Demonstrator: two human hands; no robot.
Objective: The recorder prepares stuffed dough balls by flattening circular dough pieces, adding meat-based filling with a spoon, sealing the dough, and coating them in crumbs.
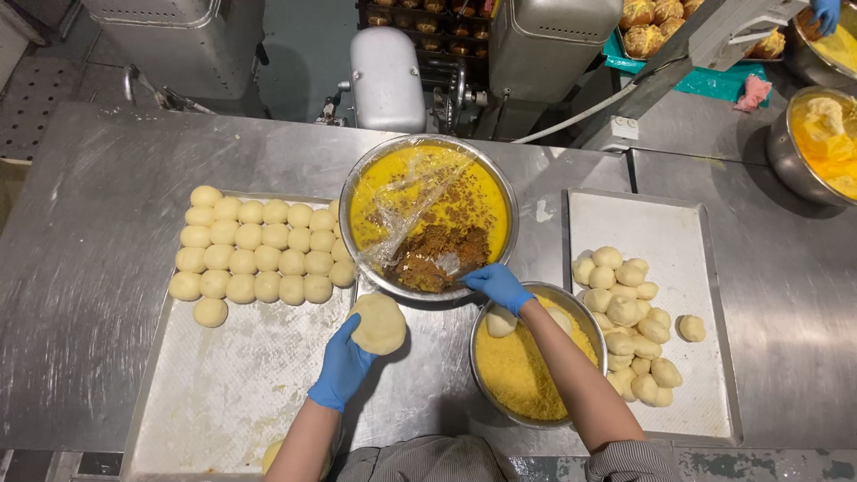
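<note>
Seen from above at a steel work table [80, 268]: left hand [344, 361] in a blue glove, fingers spread flat under a flattened disc of dough [378, 323] cupped on the palm, not clamped. Right hand [498, 286], also gloved in blue, closed on a spoon [451, 265] dipped into brown filling [442, 252] just beyond the fingertips, at the near edge of a large metal bowl [428, 143] smeared yellow inside and partly draped in clear plastic film [411, 201]. Directly beneath the right forearm, a smaller bowl of yellow crumbs [518, 366] with two dough pieces resting on top. Left of the dough-holding hand and beyond it, rows of round dough balls [254, 250] lined up on a floured tray [223, 393]. Right of the spoon hand, a second tray [661, 223] carrying a heap of shaped pieces [629, 326], one lying apart. Far upper right, another bowl [786, 156] of yellow mix and a co-worker's blue-gloved hand [828, 12] over a further bowl. Steel machines [386, 76] behind the table.
</note>
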